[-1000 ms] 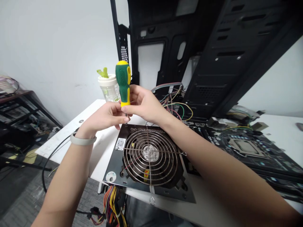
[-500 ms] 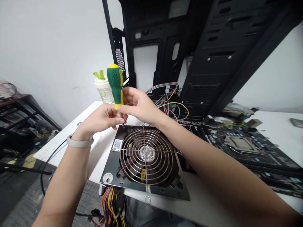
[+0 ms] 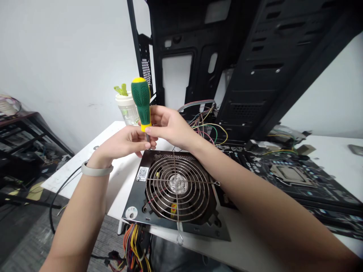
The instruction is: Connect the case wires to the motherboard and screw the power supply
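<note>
A green and yellow screwdriver (image 3: 141,100) stands nearly upright, its tip down at the far left corner of a black computer power supply (image 3: 133,194). My right hand (image 3: 171,128) grips the lower end of its handle between thumb and fingers. Lower down, my left hand (image 3: 127,141) is closed around the metal shaft, close to the power supply's corner. The tip is partly hidden by my left fingers, so I cannot make out a screw under it. A round wire fan grill (image 3: 177,183) covers the fan in the power supply's top face.
Behind stands an open black computer case (image 3: 241,83) with thin coloured wires (image 3: 208,126). A motherboard (image 3: 295,181) lies right of the power supply. A clear cup (image 3: 129,111) is behind my hands. Bundled cables (image 3: 134,245) hang over the near edge of the white table (image 3: 119,192).
The screwdriver's handle has turned, with its yellow side strip now mostly out of sight. Both hands keep their hold at the same corner. The whole view has shifted slightly.
</note>
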Available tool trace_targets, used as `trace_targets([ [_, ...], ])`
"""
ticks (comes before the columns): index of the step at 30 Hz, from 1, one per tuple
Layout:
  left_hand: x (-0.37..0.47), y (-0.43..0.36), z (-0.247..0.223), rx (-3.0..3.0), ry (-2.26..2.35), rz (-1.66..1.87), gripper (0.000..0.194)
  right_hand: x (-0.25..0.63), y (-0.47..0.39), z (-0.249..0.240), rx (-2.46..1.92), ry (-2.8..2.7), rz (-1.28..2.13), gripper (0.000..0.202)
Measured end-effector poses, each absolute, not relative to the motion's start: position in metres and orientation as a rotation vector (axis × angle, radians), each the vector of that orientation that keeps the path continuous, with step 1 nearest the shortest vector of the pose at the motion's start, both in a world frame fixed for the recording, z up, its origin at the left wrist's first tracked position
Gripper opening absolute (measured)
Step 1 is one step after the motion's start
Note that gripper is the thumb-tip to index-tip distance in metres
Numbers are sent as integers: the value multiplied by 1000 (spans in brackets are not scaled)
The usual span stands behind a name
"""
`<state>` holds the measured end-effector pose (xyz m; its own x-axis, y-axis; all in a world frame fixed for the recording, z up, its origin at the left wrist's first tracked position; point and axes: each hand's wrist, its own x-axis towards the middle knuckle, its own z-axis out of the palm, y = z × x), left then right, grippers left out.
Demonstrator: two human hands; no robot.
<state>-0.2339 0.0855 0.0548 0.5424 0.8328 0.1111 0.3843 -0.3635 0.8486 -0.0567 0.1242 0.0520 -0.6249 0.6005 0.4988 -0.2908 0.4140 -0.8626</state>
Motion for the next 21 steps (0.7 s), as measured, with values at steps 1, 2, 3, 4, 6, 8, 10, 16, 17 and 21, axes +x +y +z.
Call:
trace_targets([
  [1,-233,86,54,1969,1002,731,22,-57,125,52,-266,-1823,1313,42],
  [2,-231,86,54,1978,1035,764,21,-57,125,53,-269,-1823,1298,41],
  [3,-229,86,53,1989,1080,790,21,-57,125,53,-274,-1827,1284,39],
  [4,-227,85,53,2001,1130,808,21,-57,125,53,-281,-1833,1271,38],
  [6,-223,83,54,2017,1213,836,21,-56,125,54,-293,-1842,1248,37],
  [8,-220,81,55,2018,1229,873,20,-56,124,55,-298,-1844,1232,36],
  [10,-219,80,57,2013,1198,890,19,-56,124,55,-299,-1848,1227,35],
  [16,-226,80,60,2021,1063,776,9,-56,124,54,-275,-1840,1254,37],
  [17,-227,80,60,2019,1058,751,9,-56,124,54,-275,-1839,1258,39],
  [21,-230,79,61,1998,1079,649,13,-55,124,53,-262,-1847,1308,42],
])
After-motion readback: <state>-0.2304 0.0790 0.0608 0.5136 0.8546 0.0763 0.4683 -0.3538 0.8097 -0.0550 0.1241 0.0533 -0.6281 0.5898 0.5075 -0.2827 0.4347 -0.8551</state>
